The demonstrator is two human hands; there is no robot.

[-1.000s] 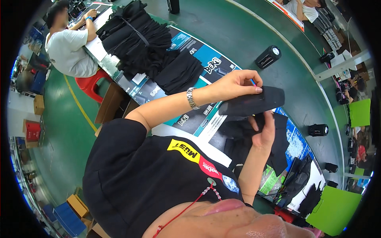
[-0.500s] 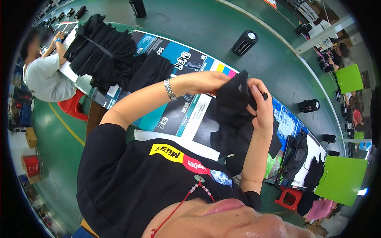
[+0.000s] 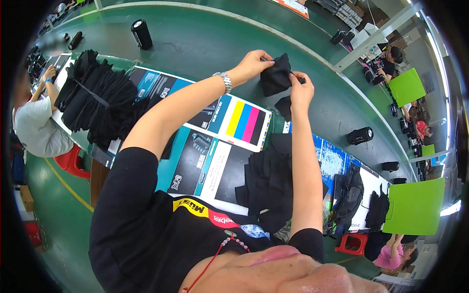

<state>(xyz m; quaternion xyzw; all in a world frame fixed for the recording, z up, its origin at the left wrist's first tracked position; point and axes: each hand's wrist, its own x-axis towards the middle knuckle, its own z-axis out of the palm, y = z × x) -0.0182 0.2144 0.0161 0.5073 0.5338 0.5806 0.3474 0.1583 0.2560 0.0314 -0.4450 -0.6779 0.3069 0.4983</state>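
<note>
Out over the green surface beyond the table, a small black cloth pouch [image 3: 275, 79] is held up between my two hands. My left hand [image 3: 252, 65], with a metal watch at the wrist, pinches its upper edge. The fingers of my right hand [image 3: 302, 95] are closed on its right side, where a bit of black material sticks out. Another dark flap of cloth [image 3: 284, 106] hangs just below; whether it belongs to the pouch I cannot tell. Closer to my body, a pile of black cloth pieces [image 3: 266, 178] lies on the table, partly behind my right forearm.
A strapped bundle of black cloth [image 3: 93, 100] lies at left on printed sheets [image 3: 190, 161]. Cylindrical black speakers [image 3: 141, 35] [image 3: 360, 136] stand or lie on the green surface [image 3: 210, 39]. A co-worker [image 3: 41, 122] sits at far left; green panels [image 3: 415, 205] are at right.
Both hands have moved up and away from my body with the pouch, off the table and over the green surface. The cloth pile beneath now shows more. The whole view has shifted.
</note>
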